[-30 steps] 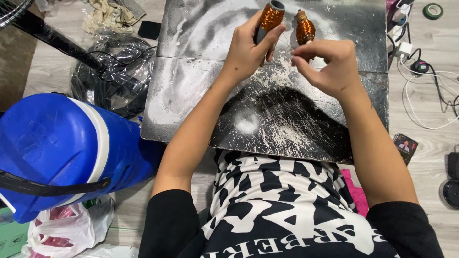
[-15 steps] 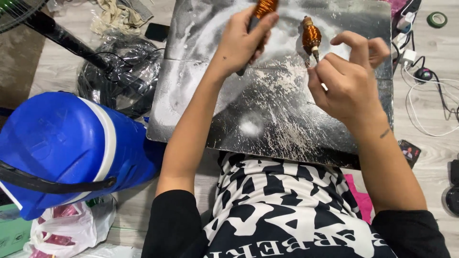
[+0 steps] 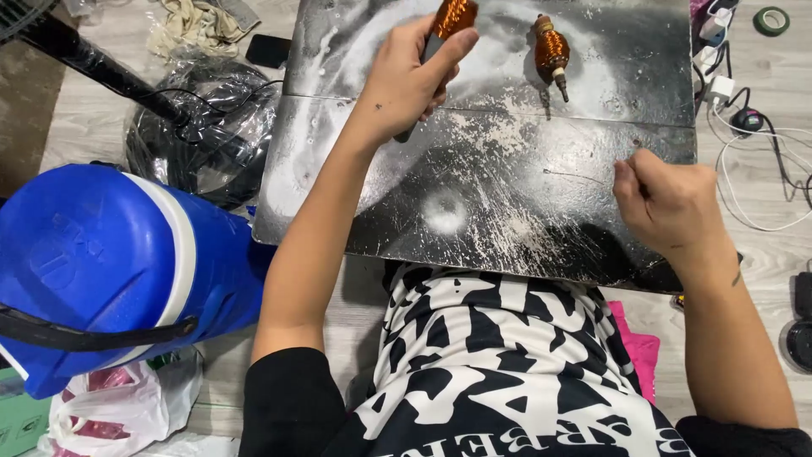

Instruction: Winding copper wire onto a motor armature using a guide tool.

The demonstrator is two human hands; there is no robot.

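My left hand (image 3: 412,78) grips a copper-wound armature (image 3: 453,19) by its dark shaft, holding it over the far part of a scratched dark metal board (image 3: 474,195). A second copper-wound armature (image 3: 551,52) lies on the board to its right, untouched. My right hand (image 3: 668,207) sits at the board's right edge with thumb and fingers pinched on a thin wire (image 3: 584,176) that runs leftward across the board.
A blue barrel-shaped cooler (image 3: 110,271) lies at my left. A black fan base wrapped in plastic (image 3: 199,135) stands beyond it. White cables and a plug (image 3: 744,118) trail at the right, with a tape roll (image 3: 770,20) in the far corner.
My right hand has drawn away from the second armature, down and to the right, pulling out a thin wire. My left hand keeps its hold on the first armature.
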